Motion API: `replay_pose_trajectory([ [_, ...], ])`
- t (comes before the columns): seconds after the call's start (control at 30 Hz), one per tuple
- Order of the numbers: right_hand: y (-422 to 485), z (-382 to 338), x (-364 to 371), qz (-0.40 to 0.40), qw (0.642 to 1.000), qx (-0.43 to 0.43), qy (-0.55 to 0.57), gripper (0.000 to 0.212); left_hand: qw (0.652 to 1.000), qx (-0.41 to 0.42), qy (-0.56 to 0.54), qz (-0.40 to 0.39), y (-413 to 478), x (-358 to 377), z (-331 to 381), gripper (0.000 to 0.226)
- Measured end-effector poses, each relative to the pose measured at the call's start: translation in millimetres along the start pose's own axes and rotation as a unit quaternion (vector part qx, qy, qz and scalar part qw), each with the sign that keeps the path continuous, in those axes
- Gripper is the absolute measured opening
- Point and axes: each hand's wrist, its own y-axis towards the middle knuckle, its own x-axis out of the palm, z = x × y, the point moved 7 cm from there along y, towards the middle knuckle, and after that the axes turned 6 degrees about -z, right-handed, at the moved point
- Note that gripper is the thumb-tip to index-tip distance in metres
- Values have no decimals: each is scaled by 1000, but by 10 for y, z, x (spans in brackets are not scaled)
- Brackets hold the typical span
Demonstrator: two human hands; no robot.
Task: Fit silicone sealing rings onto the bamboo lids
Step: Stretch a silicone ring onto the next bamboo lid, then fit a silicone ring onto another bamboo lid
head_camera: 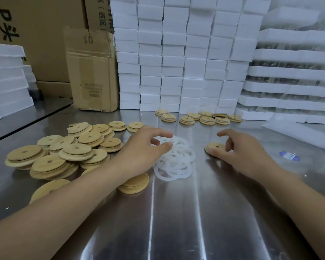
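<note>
A loose pile of white silicone rings (174,158) lies in the middle of the steel tabletop (176,212) and serves as the reference for everything else.

The left hand (144,147) sits on the pile's left edge. Its thumb and forefinger curve toward each other over the top rings and touch them. Whether a ring is actually pinched between them cannot be told.

Just right of the pile, the right hand (240,151) grips a single bamboo lid (215,147) that lies flat on the tabletop. The thumb is against the lid's near edge, the middle fingers are curled onto its far side, and the forefinger is lifted above it.

Left of the pile is a heap of lids (64,152), each with a centre hole. One more lid lies partly under the left forearm. Beyond the pile, a row of lids (195,118) runs along the foot of stacked white foam blocks (176,53).

Far left behind the pile stands a worn cardboard box (92,72) with "10" handwritten near its top. The small printed block lower on it is too small to read. Behind it, a larger carton (36,34) shows a big black "P" beside Chinese characters. Well right of the pile, a blue-and-white sticker (289,156) lies on the tabletop, and its print is illegible.
</note>
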Motion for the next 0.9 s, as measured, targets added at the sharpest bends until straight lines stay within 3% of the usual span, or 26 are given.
replay_pose_trajectory([
  [0.1, -13, -35, 29, -2, 1000, -20, -16, 44, 1000, 2, 7, 6, 5, -23, -12, 19],
  [0.17, -3, -38, 48, -9, 999, -21, -39, 53, 1000, 7, 10, 7, 6, -27, -11, 16],
  [0.27, 23, -4, 195, -88, 994, 8, -71, 75, 1000, 12, 14, 11, 4, -30, 0, 13],
  [0.37, 3, -10, 312, -145, 988, 9, -47, 69, 1000, 11, 17, 13, 0, -32, 6, 13],
  [0.53, 1, -17, 313, -149, 988, -13, -21, 61, 999, 18, 45, 16, -15, -43, 6, 12],
  [0.73, -12, -73, 270, -108, 993, -37, -11, 44, 972, 29, 232, 4, -72, -128, 38, 16],
  [0.9, -49, -217, 286, -96, 992, -80, 12, 43, 913, -31, 406, 18, -43, -364, -45, 34],
])
